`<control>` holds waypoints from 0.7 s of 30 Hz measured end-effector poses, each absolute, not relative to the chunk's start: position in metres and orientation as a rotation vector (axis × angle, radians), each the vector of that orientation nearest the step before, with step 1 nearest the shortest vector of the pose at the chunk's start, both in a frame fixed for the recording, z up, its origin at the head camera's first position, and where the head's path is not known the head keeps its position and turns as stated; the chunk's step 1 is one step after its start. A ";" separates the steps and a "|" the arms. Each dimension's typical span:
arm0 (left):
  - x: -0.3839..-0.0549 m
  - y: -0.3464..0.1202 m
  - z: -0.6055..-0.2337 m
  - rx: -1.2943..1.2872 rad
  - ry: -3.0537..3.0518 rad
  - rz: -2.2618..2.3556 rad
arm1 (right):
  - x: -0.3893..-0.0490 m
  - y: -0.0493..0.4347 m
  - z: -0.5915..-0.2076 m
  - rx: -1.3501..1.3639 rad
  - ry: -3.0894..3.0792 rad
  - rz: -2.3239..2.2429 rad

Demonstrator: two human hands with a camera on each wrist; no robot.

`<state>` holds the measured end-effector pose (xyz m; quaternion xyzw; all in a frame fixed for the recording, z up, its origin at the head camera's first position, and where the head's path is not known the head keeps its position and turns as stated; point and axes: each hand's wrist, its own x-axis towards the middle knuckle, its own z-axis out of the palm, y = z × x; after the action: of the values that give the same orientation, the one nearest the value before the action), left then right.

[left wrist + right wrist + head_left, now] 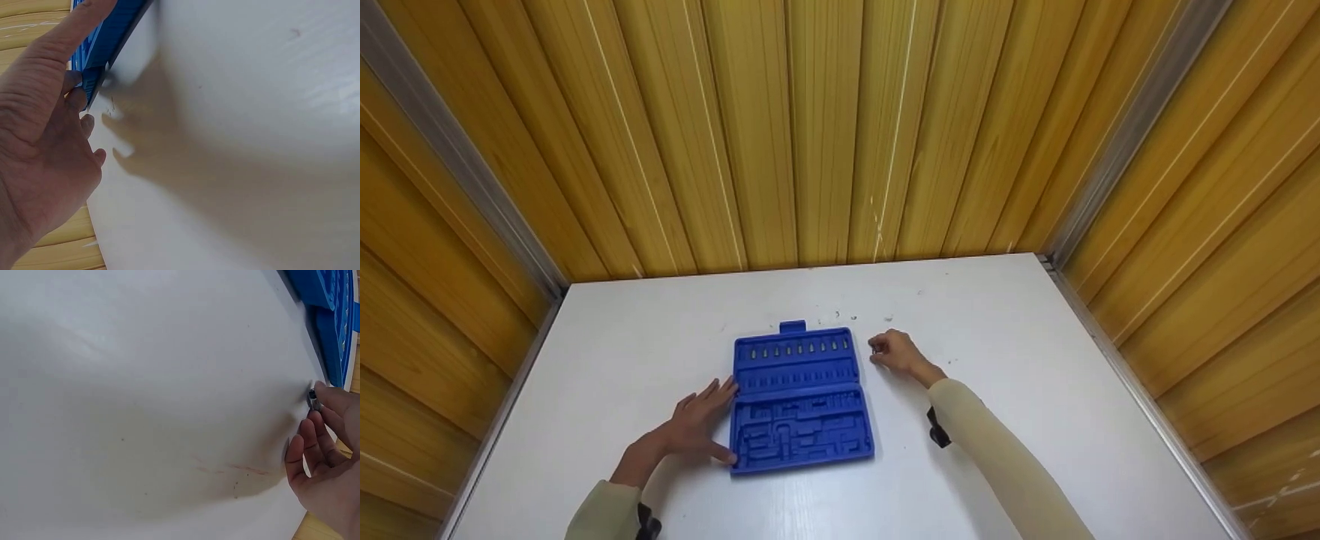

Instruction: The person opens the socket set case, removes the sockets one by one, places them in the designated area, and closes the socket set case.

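An opened blue plastic tool case (802, 391) lies flat on the white table, its inside facing up. A row of small metal bits (800, 349) stands in its far half; moulded recesses fill the near half. My left hand (697, 424) is spread against the case's left side, thumb at the near corner and fingertips by the hinge. To the right of the far half, my right hand (896, 351) pinches a small metal socket (314, 400) between thumb and fingers, low over the table. The socket's square opening shows in the right wrist view.
The white table (960, 315) carries small dark specks and marks beyond the case. Wood-patterned panels (825, 135) enclose its back and sides, with metal posts (1099, 172) at the corners. The case's latch tab (793, 327) sticks out at the far edge.
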<state>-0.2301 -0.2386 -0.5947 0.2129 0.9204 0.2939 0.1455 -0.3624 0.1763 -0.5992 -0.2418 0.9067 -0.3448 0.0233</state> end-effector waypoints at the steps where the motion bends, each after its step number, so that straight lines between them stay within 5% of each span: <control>1: -0.230 -0.238 -0.595 0.614 2.650 0.843 | -0.363 0.178 -0.599 -0.750 2.803 -1.069; 21: -0.230 -0.237 -0.593 0.577 2.628 0.861 | -0.371 0.189 -0.600 -0.782 2.759 -1.137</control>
<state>-0.2300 -0.2372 -0.5929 0.2018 0.9186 0.3011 0.1577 -0.3706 0.1890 -0.6000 -0.2532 0.8940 -0.3684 0.0282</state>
